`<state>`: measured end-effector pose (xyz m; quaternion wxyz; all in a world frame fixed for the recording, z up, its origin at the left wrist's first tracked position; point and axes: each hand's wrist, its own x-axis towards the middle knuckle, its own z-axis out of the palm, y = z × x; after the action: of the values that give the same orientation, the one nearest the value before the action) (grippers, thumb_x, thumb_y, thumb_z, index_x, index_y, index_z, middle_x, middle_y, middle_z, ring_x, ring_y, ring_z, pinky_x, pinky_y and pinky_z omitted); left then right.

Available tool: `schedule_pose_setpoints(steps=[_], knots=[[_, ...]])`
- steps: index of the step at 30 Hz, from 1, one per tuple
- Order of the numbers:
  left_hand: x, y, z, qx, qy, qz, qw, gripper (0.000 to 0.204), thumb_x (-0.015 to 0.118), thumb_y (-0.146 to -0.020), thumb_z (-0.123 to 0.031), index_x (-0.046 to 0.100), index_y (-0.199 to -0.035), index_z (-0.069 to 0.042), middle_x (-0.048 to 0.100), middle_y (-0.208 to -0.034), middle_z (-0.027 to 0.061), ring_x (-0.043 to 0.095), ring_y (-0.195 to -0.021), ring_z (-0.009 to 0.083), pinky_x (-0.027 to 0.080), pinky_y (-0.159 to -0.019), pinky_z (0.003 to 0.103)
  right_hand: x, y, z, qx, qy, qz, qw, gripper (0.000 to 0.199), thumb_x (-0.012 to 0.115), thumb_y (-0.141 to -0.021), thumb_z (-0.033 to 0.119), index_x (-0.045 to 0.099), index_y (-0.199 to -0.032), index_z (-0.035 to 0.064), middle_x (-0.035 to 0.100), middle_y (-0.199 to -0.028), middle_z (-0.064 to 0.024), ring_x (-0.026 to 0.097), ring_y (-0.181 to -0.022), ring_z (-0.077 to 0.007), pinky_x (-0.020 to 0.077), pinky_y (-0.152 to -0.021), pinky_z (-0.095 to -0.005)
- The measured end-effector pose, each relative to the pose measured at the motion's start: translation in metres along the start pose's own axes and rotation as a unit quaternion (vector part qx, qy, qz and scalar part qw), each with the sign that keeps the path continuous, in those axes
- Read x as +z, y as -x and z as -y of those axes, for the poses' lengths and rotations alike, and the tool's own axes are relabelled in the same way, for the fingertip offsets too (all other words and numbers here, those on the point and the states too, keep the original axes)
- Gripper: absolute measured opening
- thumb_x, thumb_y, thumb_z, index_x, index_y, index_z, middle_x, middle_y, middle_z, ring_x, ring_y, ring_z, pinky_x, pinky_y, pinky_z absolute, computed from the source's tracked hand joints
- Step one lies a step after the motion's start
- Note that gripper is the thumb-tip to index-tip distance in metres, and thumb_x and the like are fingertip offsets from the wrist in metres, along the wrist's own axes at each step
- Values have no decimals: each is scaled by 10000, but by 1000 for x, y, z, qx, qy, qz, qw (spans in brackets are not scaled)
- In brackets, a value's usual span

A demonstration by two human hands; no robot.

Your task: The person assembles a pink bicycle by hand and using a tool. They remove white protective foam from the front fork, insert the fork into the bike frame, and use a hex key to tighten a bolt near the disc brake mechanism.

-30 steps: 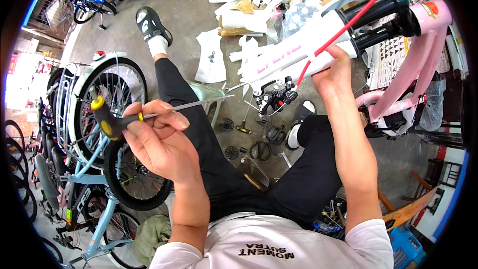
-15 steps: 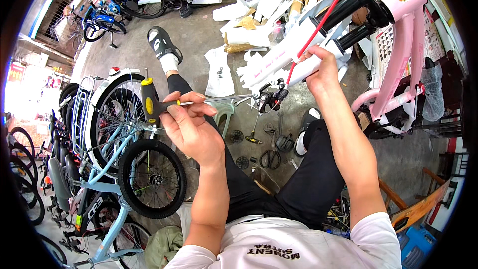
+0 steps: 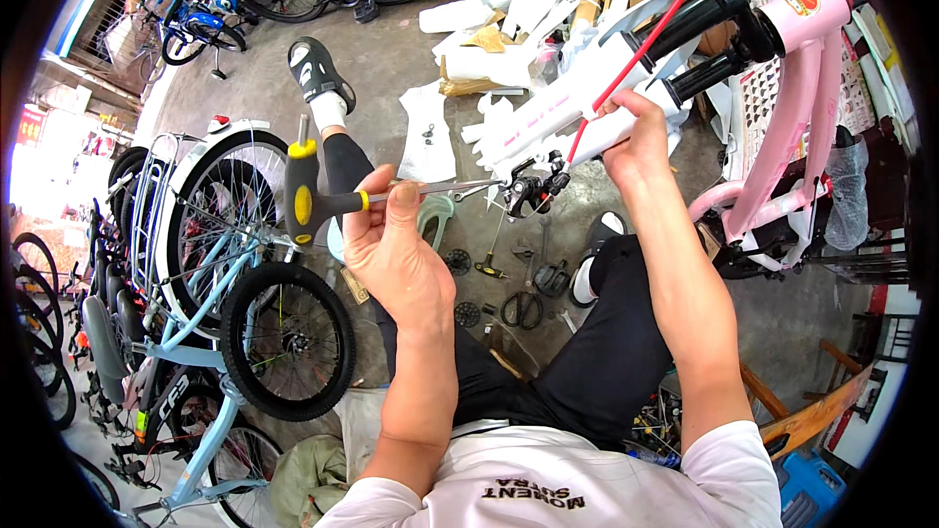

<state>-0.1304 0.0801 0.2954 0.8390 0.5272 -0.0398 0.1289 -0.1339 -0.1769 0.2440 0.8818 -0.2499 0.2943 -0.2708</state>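
In the head view, the left hand (image 3: 399,246) pinches a T-handle tool (image 3: 335,204), its tip at the black brake caliper (image 3: 529,193), which already sits on the white fork (image 3: 548,123) that the right hand (image 3: 638,140) grasps, though its tightness I cannot judge.

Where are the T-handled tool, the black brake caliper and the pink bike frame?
T-handled tool (image 3: 300,186): head view, on the crossbar of its handle.
Black brake caliper (image 3: 531,192): head view, middle of its body.
Pink bike frame (image 3: 781,127): head view, on a long tube.
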Motion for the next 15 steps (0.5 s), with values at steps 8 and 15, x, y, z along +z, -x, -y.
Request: schedule_pose_setpoints(steps=[8, 15], knots=[[7, -1, -4, 8, 32, 51, 998, 325, 572, -987, -56, 533, -1301, 19, 699, -1029, 133, 688, -940, 201, 539, -825, 298, -2, -1, 0, 5, 4, 14, 1000, 183, 670, -733, 21, 573, -886, 2, 547, -748, -70, 556, -680, -213, 490, -695, -347], [8, -2, -7, 25, -106, 24, 994, 467, 488, -1046, -342, 531, -1324, 31, 644, -1151, 118, 601, -996, 160, 496, -820, 262, -2, -2, 0, 4, 6, 11, 1000, 180, 671, -726, 17, 575, -878, -2, 541, -734, -72, 552, -664, -212, 489, -688, -340]])
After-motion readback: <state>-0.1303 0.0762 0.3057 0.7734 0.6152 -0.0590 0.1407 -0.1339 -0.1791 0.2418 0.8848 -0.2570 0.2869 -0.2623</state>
